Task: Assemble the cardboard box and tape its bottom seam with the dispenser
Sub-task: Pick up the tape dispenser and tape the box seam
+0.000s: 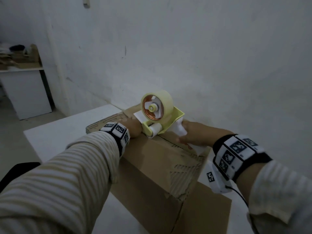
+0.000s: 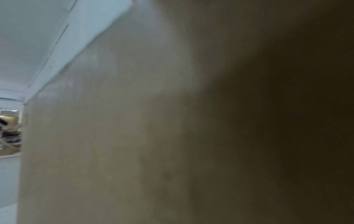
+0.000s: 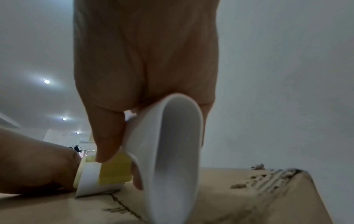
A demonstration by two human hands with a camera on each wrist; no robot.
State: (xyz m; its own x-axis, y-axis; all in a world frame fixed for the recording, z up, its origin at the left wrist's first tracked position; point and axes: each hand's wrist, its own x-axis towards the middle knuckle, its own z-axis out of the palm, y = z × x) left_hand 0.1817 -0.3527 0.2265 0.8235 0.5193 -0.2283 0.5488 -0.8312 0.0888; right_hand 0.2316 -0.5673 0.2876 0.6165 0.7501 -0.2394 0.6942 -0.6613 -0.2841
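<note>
My right hand (image 1: 194, 134) grips the tape dispenser (image 1: 160, 115) on the cardboard box (image 1: 152, 166), my left hand (image 1: 133, 128) pressing flat at its 9 o'clock.

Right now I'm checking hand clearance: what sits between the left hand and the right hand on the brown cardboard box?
In the head view, the pale yellow tape dispenser sits between left hand and right hand.

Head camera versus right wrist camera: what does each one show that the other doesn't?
Only the head view shows the tape roll, the left hand's wristband and the white table. Only the right wrist view shows ceiling lights and the hollow end of the dispenser's handle. Both show the right hand gripping the dispenser on the cardboard box.
</note>
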